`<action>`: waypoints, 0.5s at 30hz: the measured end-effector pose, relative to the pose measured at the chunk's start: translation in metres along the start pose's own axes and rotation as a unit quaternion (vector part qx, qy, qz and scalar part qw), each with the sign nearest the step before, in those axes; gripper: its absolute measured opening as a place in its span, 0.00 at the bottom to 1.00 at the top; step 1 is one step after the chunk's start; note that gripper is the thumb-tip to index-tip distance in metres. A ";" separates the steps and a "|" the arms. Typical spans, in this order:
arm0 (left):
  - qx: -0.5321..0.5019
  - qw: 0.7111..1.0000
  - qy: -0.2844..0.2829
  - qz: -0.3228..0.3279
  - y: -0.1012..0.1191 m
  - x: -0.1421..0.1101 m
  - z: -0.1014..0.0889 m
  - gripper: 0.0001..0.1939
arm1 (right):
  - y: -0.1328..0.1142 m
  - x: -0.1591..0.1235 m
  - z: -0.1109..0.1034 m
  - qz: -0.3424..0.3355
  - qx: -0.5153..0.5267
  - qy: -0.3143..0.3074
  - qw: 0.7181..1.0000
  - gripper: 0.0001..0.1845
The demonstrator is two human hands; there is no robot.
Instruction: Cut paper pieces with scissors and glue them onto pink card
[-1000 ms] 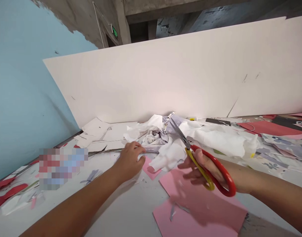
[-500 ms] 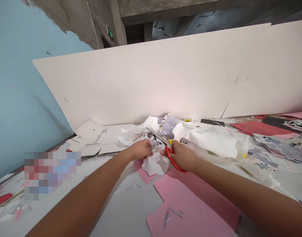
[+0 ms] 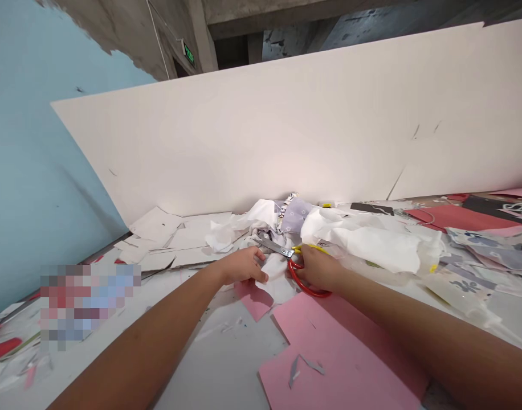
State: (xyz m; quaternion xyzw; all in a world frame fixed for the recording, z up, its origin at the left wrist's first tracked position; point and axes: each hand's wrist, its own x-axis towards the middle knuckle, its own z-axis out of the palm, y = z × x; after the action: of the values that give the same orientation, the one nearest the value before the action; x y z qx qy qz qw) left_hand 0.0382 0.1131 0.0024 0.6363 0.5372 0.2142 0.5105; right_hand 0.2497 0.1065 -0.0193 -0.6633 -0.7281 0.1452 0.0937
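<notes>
One long, smooth white panel (image 3: 278, 136) stands along the far side of the work area, its right half scuffed with dark marks. At left rises a light-blue painted wall (image 3: 21, 159), its upper edge ragged against bare grey concrete (image 3: 295, 16) overhead. Below spreads a flat white tabletop (image 3: 209, 347), strewn with offcuts. Angular pink paper sheets (image 3: 346, 364) lie in front, while thin crumpled white material (image 3: 372, 245) heaps up toward the panel's foot. Torn white cardboard pieces (image 3: 156, 226) overlap at left; a flat red sheet (image 3: 444, 218) lies far right. A person's bare right hand (image 3: 318, 269) has its fingers closed round the red and yellow handles of metal-bladed scissors (image 3: 278, 247), which point left at the table's middle, close to a lilac flower-print scrap (image 3: 297, 214). The bare left hand (image 3: 244, 266), just beside the blades, is half curled, thumb and fingertips narrowly spaced near a small pink paper piece (image 3: 256, 302); whether they pinch anything cannot be told. Above hangs a small green-lit sign (image 3: 188, 52); slim grey strips (image 3: 293, 373) dot the pink sheets.
</notes>
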 end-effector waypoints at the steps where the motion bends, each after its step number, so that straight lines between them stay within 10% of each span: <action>1: 0.019 1.000 -0.008 0.001 -0.001 0.001 0.003 0.22 | 0.003 0.003 -0.001 -0.002 0.000 -0.011 1.000 0.22; 15: 0.119 0.985 -0.024 0.122 0.006 0.019 0.032 0.06 | 0.040 0.042 -0.019 -0.002 0.009 -0.073 0.997 0.16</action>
State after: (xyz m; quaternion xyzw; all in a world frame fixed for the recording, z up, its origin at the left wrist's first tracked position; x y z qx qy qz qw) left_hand 0.0736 0.1174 -0.0100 0.7583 0.4652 0.1940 0.4135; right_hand 0.2889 0.1532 -0.0177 -0.6483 -0.7333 0.1995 0.0461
